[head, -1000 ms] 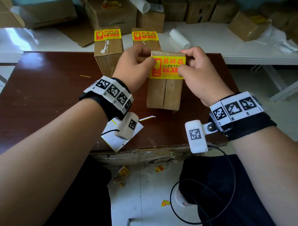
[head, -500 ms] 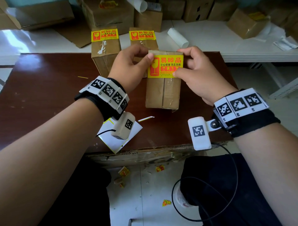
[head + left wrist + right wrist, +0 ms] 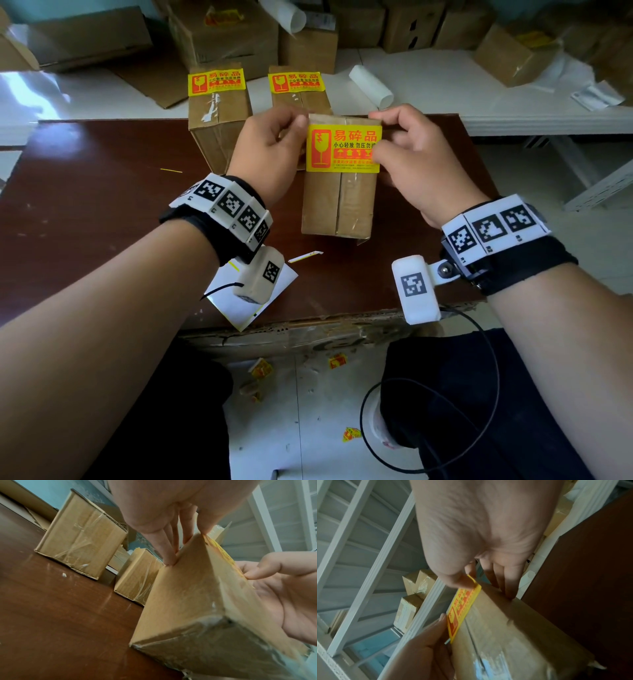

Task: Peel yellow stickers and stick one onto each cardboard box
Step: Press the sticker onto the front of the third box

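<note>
On the near box (image 3: 337,202), the sticker (image 3: 343,148) lies across the top end; my left hand (image 3: 270,152) and right hand (image 3: 416,161) pinch its 2 side edges. Risk, in my judgement: uneven pressing traps a crease or skews it.

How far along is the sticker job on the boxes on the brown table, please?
Done: the two rear boxes each carry a yellow sticker. In hand: the left hand and right hand hold the front box while thumbs press its sticker at the edges; the right end looks not fully down. Left: smoothing it flat. Background boxes are unclear.
</note>
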Tool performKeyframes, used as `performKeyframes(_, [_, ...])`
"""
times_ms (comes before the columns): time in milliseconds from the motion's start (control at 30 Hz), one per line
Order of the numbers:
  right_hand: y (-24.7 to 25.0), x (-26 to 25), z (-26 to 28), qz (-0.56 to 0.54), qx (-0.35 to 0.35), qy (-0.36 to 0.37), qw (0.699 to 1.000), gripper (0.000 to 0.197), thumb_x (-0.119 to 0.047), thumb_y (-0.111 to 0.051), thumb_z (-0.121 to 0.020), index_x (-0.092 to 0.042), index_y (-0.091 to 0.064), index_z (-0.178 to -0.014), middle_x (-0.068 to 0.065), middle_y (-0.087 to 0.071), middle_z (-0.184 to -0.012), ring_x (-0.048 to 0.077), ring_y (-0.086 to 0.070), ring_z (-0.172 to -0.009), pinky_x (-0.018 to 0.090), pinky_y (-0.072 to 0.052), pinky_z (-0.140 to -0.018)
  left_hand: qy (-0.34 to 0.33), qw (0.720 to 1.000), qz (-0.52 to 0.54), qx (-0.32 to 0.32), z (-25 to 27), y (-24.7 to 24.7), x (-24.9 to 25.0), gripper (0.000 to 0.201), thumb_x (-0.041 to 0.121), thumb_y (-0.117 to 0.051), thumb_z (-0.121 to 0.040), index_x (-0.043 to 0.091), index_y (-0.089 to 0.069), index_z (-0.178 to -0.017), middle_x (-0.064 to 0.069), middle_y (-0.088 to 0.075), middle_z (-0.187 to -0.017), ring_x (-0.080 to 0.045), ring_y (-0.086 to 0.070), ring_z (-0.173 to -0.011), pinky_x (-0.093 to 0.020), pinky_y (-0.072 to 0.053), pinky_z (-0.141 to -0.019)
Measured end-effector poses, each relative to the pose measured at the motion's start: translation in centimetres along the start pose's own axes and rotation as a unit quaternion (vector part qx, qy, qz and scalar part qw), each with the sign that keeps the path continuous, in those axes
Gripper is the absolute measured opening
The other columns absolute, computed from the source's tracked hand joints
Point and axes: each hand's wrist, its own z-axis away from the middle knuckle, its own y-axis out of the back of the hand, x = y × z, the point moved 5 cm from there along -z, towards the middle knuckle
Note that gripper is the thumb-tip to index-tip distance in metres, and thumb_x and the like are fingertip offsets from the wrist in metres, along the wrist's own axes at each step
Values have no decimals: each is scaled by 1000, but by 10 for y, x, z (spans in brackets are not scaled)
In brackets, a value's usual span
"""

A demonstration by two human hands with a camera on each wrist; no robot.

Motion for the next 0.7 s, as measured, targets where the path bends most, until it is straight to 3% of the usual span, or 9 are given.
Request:
performKeyframes(67, [0, 1, 0, 6, 18, 4, 1000, 24, -35, -68, -100, -31, -63, -123, -7, -81, -111, 4, -75, -103, 33, -57, -89, 12, 999, 43, -2, 1, -2, 0, 28, 15, -46, -111, 5, -72, -115, 3, -72, -91, 1, -68, -78, -22, -53, -68])
performKeyframes(167, [-1, 4, 2, 48, 62, 40, 996, 49, -60, -84, -83, -31, -63, -117, -6, -79, -113, 9, -75, -109, 44, -61, -99, -7, 1000, 15, -18, 3, -5, 5, 30, 34, -55, -108, 10, -73, -113, 9, -71, -90, 5, -66, -79, -16, -50, -71])
performKeyframes(267, [-2, 3, 3, 81, 93, 61, 990, 58, -64, -88, -76, -28, -63, -114, -8, -76, -112, 8, -71, -112, 44, -59, -99, -31, 999, 6, -40, 6, -9, 7, 50, 49, -75, -93, 12, -69, -126, 5, -76, -113, -4, -73, -104, -25, -60, -87])
performKeyframes(367, [-2, 5, -1, 51, 90, 56, 993, 39, -57, -84, -82, -33, -64, -106, -5, -76, -112, 13, -73, -110, 49, -61, -98, -49, 998, -2, -44, 6, -10, 4, 53, 46, -73, -95, 10, -67, -132, 0, -75, -122, -11, -72, -113, -34, -61, -96])
performKeyframes(467, [-2, 7, -4, 38, 87, 55, 994, 24, -56, -74, -90, -36, -65, -101, 1, -76, -112, 18, -75, -107, 53, -63, -95, -43, 999, -2, -33, 4, -10, 3, 42, 38, -64, -101, 8, -68, -131, 2, -75, -116, -7, -71, -106, -26, -59, -90])
performKeyframes(533, [-1, 5, -3, 37, 98, 54, 993, 25, -53, -67, -98, -28, -68, -103, 5, -76, -109, 20, -75, -103, 55, -62, -94, -39, 999, -3, -25, 5, -10, 3, 35, 34, -57, -105, 9, -71, -125, 8, -73, -103, -1, -68, -92, -24, -55, -79])
performKeyframes(633, [1, 4, -1, 35, 114, 47, 992, 42, -49, -55, -108, -10, -69, -109, 14, -75, -106, 27, -72, -98, 56, -57, -94, -25, 1000, -10, -1, 4, -5, -1, 37, 35, -48, -109, 7, -71, -108, 4, -67, -87, -7, -61, -80, -42, -52, -71])
performKeyframes(700, [-2, 4, 0, 17, 112, 44, 993, 44, -56, -62, -103, -14, -69, -110, 8, -75, -107, 17, -72, -99, 52, -59, -95, -20, 1000, -1, -1, 4, -4, 0, 40, 41, -50, -107, 7, -71, -106, -1, -68, -87, -9, -62, -81, -46, -55, -74])
